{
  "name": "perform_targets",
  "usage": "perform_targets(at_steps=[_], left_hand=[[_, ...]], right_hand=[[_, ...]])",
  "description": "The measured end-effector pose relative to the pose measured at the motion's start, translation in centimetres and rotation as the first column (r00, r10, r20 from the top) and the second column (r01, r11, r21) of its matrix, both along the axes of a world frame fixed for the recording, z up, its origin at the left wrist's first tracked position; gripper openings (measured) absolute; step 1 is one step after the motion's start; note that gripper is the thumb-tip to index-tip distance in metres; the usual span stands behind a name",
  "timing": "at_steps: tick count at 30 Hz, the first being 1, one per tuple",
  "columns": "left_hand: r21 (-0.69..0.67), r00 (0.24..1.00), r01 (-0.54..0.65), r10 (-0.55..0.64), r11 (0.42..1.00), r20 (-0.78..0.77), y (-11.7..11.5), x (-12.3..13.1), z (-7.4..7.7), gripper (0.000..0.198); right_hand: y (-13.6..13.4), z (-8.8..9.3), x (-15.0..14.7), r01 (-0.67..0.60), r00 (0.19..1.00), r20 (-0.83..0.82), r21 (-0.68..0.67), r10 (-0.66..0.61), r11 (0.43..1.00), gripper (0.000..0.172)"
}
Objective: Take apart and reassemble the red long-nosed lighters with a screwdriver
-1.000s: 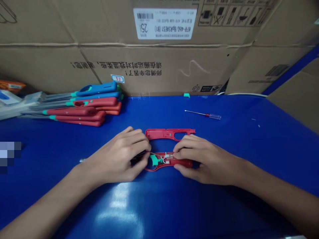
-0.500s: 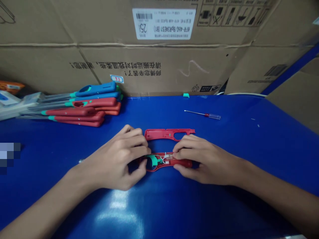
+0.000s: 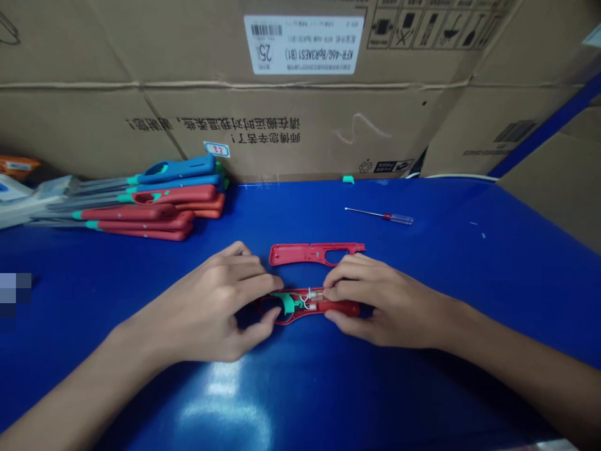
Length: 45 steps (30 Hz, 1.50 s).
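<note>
One big brown box (image 3: 107, 50), its top cut off, stands at the back of a shiny blue table (image 3: 305, 388). A red shell (image 3: 323, 307) full of little parts is near the middle. The right hand (image 3: 382, 300) pinches its right end. The left hand (image 3: 230, 300) covers its left end, so I can't tell if it holds on. A red cover (image 3: 298, 254) lies just behind. At the left edge, an orange pack (image 3: 17, 166) is cut off.

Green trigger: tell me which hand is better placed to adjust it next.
Probably the left hand: its thumb and forefinger are close beside the green trigger, while the right hand holds the opposite end of the open lighter.
</note>
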<state>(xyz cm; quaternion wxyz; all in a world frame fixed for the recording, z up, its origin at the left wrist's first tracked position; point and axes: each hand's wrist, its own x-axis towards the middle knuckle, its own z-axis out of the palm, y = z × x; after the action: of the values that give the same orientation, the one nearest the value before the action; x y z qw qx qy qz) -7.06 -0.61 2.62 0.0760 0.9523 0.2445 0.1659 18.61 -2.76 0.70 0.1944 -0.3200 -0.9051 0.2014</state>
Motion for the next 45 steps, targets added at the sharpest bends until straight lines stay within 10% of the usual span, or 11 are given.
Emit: perform_targets(at_steps=[16, 45], left_hand=[[0.116, 0.999, -0.003, 0.008, 0.993, -0.043, 0.2, -0.6, 0.0, 0.024], [-0.218, 0.994, -0.098, 0.084, 0.971, -0.074, -0.4, 0.8, -0.5, 0.029]], right_hand=[[-0.1, -0.1, 0.1, 0.003, 1.000, -0.013, 0.014, -0.003, 1.000, 0.020], [-0.1, 0.2, -0.1, 0.013, 1.000, 0.010, -0.007, -0.013, 1.000, 0.017]])
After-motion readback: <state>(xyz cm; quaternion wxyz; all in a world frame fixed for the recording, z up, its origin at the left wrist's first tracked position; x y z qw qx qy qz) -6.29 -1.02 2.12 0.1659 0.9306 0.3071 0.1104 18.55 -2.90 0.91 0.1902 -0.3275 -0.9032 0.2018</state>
